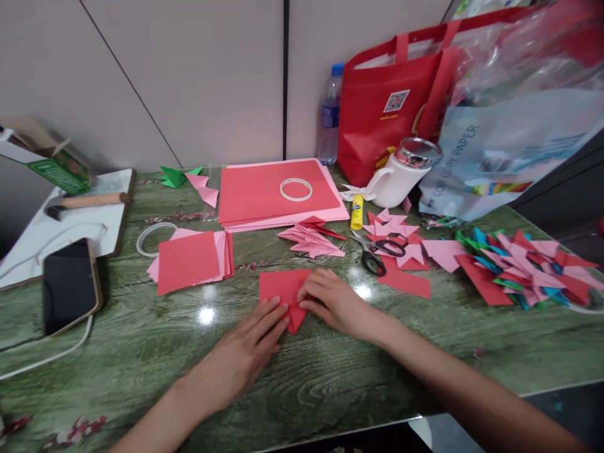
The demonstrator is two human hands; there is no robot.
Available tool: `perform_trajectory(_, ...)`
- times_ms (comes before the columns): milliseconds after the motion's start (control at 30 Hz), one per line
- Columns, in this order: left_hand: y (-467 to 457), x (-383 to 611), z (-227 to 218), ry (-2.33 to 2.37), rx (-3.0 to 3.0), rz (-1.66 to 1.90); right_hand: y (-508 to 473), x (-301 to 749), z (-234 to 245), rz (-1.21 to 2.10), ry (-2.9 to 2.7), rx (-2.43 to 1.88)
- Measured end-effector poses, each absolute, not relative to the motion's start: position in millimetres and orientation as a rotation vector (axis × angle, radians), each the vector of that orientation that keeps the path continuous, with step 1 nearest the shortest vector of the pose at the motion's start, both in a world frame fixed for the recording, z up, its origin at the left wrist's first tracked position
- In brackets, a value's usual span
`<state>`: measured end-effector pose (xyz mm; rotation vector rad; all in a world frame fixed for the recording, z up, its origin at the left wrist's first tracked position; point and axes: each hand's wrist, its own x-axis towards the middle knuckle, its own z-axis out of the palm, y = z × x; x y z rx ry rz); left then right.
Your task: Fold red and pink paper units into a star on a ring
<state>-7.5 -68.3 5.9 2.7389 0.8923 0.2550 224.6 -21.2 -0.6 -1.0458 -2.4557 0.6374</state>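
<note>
1. The folded red paper sheet [282,287] lies on the green wood-grain surface [141,343], centred just ahead of the person.
2. The left hand [245,355] lies flat, grip released, with its fingertips on the sheet's 6 o'clock edge, likely pinning it.
3. The right hand [336,303] presses the 3 o'clock side with bent fingers and encloses nothing; it is probably flattening a crease.
4. Black-handled scissors [377,253] lie at 2 o'clock, near the right hand.
5. A red fabric tote bag [391,107] stands at 1 o'clock, its contents hidden. The white mug with a shiny lid [401,179] beside it is covered.
</note>
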Motion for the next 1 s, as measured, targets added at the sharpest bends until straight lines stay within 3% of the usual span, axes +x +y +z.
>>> perform_trajectory(1000,-66.7,-10.7,8.6,0.798,2.740,0.212,-15.6,233.8,3.9,0.763,-2.485,-0.942)
